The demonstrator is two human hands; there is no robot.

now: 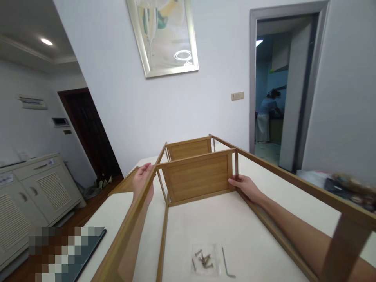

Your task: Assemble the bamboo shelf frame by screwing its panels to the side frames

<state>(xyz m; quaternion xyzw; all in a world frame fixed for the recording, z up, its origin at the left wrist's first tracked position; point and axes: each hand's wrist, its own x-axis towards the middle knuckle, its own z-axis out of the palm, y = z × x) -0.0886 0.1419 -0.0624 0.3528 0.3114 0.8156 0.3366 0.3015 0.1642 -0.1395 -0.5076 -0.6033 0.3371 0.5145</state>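
Brown wooden frame [196,158], mid-picture, looks largely joined, panels [196,178] in place; screws [205,261] and a hex key [225,262], bottom centre, suggest fastening remains. Right hand [248,188] clamps fingers on a panel edge; left hand [143,184] curls beside a rail [127,235], grip unclear.

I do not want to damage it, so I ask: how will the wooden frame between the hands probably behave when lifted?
The wooden frame is probably light for its size, with thin rails and open gaps. Its long rails may flex a little if lifted from one end. The nearer panel, a broad board with framed edges, looks stiffer.
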